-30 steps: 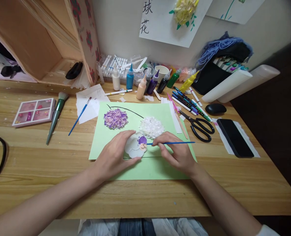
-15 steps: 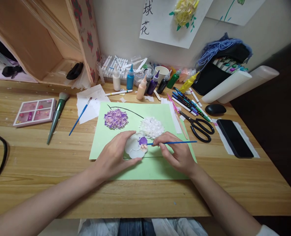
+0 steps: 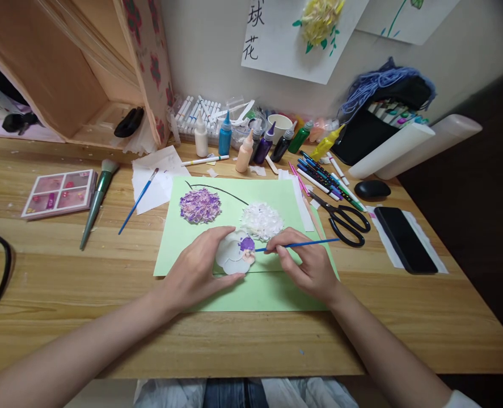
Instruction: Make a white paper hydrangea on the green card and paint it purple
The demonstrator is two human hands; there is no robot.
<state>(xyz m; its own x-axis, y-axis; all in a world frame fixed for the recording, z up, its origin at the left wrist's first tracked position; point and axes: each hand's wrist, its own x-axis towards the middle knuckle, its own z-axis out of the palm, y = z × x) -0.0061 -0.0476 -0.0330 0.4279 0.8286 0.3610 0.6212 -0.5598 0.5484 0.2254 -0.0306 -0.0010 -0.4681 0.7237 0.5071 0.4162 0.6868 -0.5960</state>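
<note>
My left hand (image 3: 198, 265) grips the left side of a white flower-shaped paint palette (image 3: 233, 258), thumb and fingers round its rim. Purple paint (image 3: 246, 244) and peach paint (image 3: 248, 256) lie in its right-hand wells. A thin blue paintbrush (image 3: 311, 243) is pinched in my right hand (image 3: 304, 260), its tip at the palette's right edge by the paint. Under both hands is light green paper (image 3: 234, 190). On it sit a purple-pink textured flower ball (image 3: 201, 205) and a white one (image 3: 262, 220), with a dark curved line drawn between them.
Black-handled scissors (image 3: 347, 224) and a phone (image 3: 406, 238) lie to the right. Paint bottles (image 3: 224, 136) and pens (image 3: 321, 174) are behind the paper. Another blue paintbrush (image 3: 138, 201), a large green-handled brush (image 3: 98, 204) and a pink-framed case (image 3: 59, 194) lie left.
The paintbrush's back end has tilted slightly away from me, and my right hand has shifted a little. My left hand and the palette stay in place.
</note>
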